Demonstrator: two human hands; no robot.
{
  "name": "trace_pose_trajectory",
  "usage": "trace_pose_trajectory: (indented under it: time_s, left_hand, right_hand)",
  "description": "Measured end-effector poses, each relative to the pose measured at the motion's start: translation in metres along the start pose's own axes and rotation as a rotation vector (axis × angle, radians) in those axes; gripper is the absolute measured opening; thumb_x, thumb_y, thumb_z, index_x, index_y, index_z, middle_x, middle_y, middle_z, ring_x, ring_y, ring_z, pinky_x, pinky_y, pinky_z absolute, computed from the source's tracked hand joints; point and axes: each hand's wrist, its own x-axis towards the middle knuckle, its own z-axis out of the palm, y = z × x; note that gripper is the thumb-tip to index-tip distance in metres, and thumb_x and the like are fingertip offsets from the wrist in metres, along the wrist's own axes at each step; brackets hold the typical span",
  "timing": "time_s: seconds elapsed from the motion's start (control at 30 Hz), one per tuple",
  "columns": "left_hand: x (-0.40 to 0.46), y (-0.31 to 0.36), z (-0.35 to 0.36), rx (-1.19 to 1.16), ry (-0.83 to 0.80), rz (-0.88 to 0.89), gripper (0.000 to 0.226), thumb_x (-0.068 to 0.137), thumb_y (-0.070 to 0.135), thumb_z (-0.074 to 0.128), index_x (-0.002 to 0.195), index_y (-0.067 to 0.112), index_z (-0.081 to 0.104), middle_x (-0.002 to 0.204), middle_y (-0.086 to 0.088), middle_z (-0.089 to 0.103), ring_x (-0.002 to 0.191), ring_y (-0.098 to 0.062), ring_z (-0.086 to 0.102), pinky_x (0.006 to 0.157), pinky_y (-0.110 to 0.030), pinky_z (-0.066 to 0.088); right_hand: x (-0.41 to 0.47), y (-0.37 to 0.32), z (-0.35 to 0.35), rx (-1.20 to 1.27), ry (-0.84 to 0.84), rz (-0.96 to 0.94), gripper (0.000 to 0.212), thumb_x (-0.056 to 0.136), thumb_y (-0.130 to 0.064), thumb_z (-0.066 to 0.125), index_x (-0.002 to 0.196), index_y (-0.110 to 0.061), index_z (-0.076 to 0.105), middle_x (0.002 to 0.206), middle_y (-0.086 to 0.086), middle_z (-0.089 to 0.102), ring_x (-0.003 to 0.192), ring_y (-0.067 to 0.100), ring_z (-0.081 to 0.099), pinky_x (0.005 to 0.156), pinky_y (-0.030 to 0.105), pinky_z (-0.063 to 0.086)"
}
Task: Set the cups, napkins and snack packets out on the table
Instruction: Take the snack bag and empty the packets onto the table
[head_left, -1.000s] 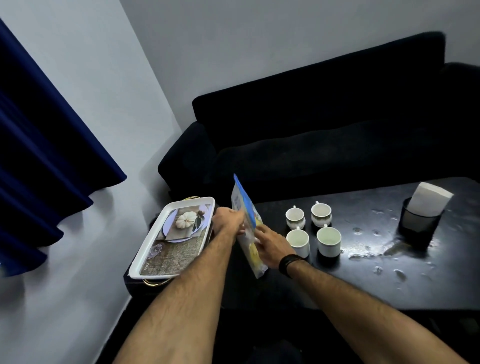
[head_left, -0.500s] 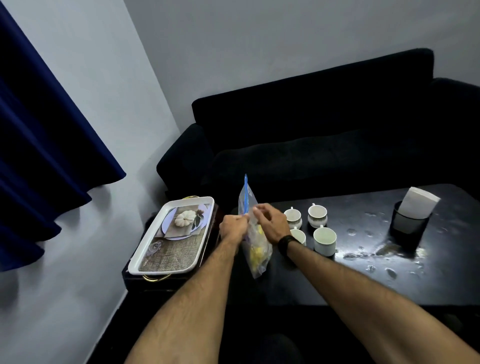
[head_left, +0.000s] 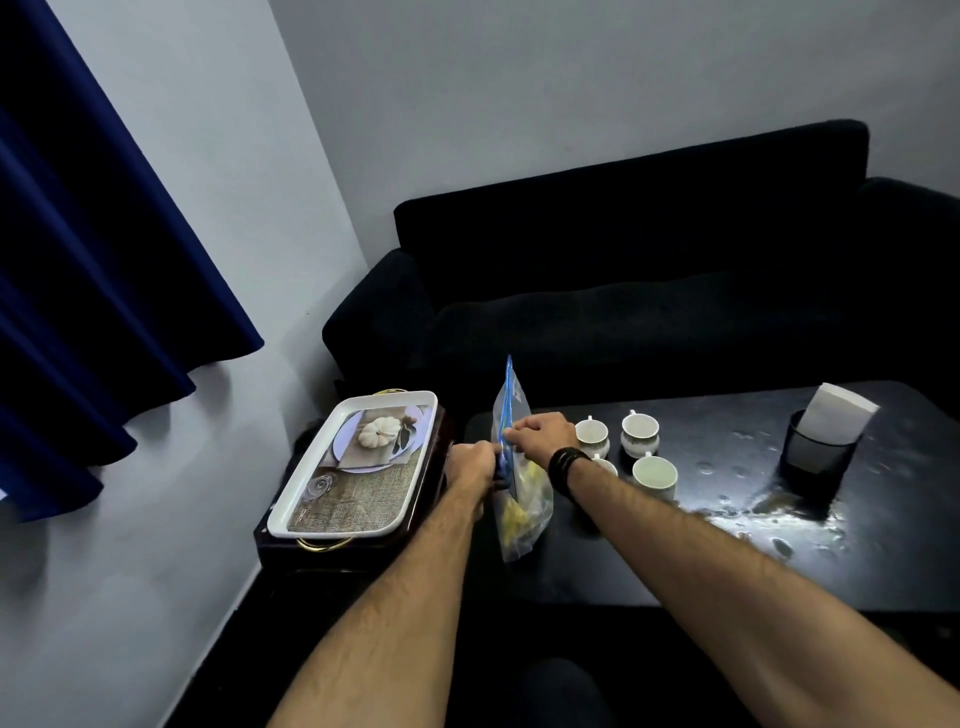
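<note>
A clear zip bag (head_left: 519, 512) with a blue seal and yellow snacks inside stands upright at the left end of the black table (head_left: 727, 561). My left hand (head_left: 471, 462) grips its left side and my right hand (head_left: 537, 434) pinches the blue seal from the right. Several white cups (head_left: 640, 434) stand in a cluster just right of my right hand; one is partly hidden by my wrist. White napkins (head_left: 839, 418) stick out of a black holder (head_left: 815, 457) at the table's right.
A white printed tray (head_left: 358, 467) rests on a dark side stand left of the table. A black sofa (head_left: 649, 291) runs behind. Blue curtain (head_left: 93, 260) hangs at the left wall. Wet spots glisten on the table near the holder.
My right hand rose from the bag's lower part to its blue seal. Both hands now pinch the top edge, and the bag stands more edge-on. The view shifted slightly.
</note>
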Motion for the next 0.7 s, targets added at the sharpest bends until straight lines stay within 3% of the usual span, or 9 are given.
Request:
trace_pose_trajectory:
  time_s: [0.17, 0.27, 0.37, 0.43, 0.5, 0.57, 0.7]
  left_hand:
    - [0.001, -0.003, -0.003, 0.157, 0.069, 0.123, 0.041, 0.086, 0.048, 0.068, 0.076, 0.008, 0.070, 0.062, -0.004, 0.067, 0.043, -0.011, 0.062, 0.036, -0.018, 0.045]
    - [0.006, -0.003, -0.005, 0.218, 0.101, 0.156, 0.035, 0.091, 0.040, 0.064, 0.087, 0.007, 0.073, 0.070, -0.008, 0.071, 0.046, -0.013, 0.064, 0.042, -0.020, 0.051]
    - [0.009, -0.002, -0.005, 0.363, 0.105, 0.201, 0.028, 0.090, 0.033, 0.060, 0.072, 0.014, 0.070, 0.076, -0.010, 0.073, 0.056, -0.019, 0.068, 0.058, -0.031, 0.060]
    - [0.006, 0.000, -0.005, 0.492, 0.114, 0.223, 0.027, 0.091, 0.032, 0.058, 0.075, 0.013, 0.067, 0.093, -0.012, 0.071, 0.076, -0.025, 0.066, 0.062, -0.028, 0.050]
    - [0.005, 0.001, -0.003, 0.569, 0.143, 0.242, 0.028, 0.094, 0.029, 0.056, 0.095, 0.006, 0.071, 0.103, -0.015, 0.068, 0.084, -0.027, 0.060, 0.062, -0.027, 0.039]
    - [0.005, 0.003, -0.001, 0.573, 0.166, 0.243, 0.029, 0.095, 0.026, 0.056, 0.100, 0.002, 0.071, 0.102, -0.015, 0.068, 0.076, -0.022, 0.055, 0.056, -0.026, 0.038]
    - [0.008, 0.003, 0.005, 0.574, 0.128, 0.290, 0.024, 0.096, 0.021, 0.055, 0.090, 0.003, 0.070, 0.086, -0.009, 0.066, 0.058, -0.012, 0.052, 0.045, -0.019, 0.037]
  right_hand:
    - [-0.010, -0.004, 0.004, -0.155, -0.074, -0.165, 0.015, 0.085, -0.027, 0.066, 0.084, -0.016, 0.077, 0.085, 0.002, 0.073, 0.084, 0.016, 0.064, 0.071, 0.026, 0.044]
    - [-0.011, -0.003, 0.004, -0.205, -0.117, -0.209, 0.018, 0.084, -0.033, 0.069, 0.077, -0.018, 0.075, 0.077, 0.000, 0.070, 0.082, 0.016, 0.063, 0.077, 0.033, 0.048]
    - [-0.010, 0.002, 0.001, -0.223, -0.135, -0.208, 0.023, 0.081, -0.034, 0.073, 0.065, -0.020, 0.065, 0.071, -0.002, 0.065, 0.073, 0.013, 0.058, 0.075, 0.031, 0.048]
    - [-0.012, 0.004, 0.001, -0.210, -0.128, -0.202, 0.024, 0.080, -0.029, 0.072, 0.061, -0.020, 0.060, 0.072, 0.000, 0.065, 0.074, 0.015, 0.058, 0.073, 0.030, 0.046]
    - [-0.015, 0.004, 0.004, -0.198, -0.099, -0.184, 0.020, 0.080, -0.026, 0.068, 0.063, -0.018, 0.060, 0.075, 0.002, 0.066, 0.077, 0.019, 0.060, 0.072, 0.031, 0.046]
    - [-0.017, 0.003, 0.008, -0.189, -0.042, -0.148, 0.017, 0.079, -0.026, 0.064, 0.064, -0.018, 0.060, 0.076, 0.003, 0.068, 0.079, 0.023, 0.062, 0.069, 0.030, 0.045]
    - [-0.019, 0.001, 0.008, -0.089, 0.060, -0.045, 0.023, 0.077, -0.034, 0.060, 0.062, -0.018, 0.056, 0.072, 0.002, 0.065, 0.074, 0.023, 0.060, 0.062, 0.027, 0.040]
